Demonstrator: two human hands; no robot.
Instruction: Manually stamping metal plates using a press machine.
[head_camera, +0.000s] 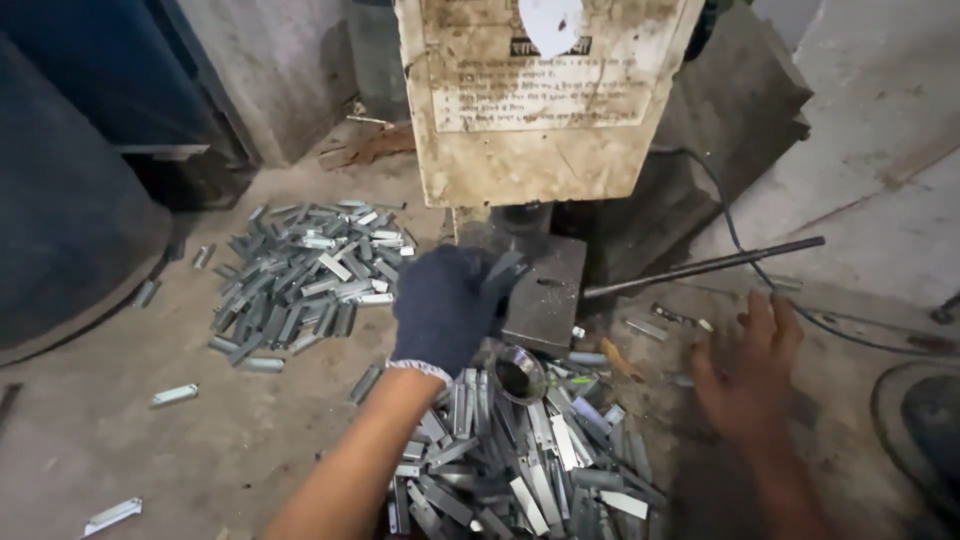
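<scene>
Head view: two hands at a small press among metal strips.
Left of centre, the gloved left hand (445, 308) pinches one metal strip (505, 270) at the press block (548, 295); lower right, the bare right hand (748, 368) hovers blurred, fingers spread, holding nothing.

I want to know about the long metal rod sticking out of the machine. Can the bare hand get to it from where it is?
Probably yes. The bare right hand hovers open just below the long metal rod, and only floor with a few scattered bits lies between them. Nothing blocks the way.
</scene>
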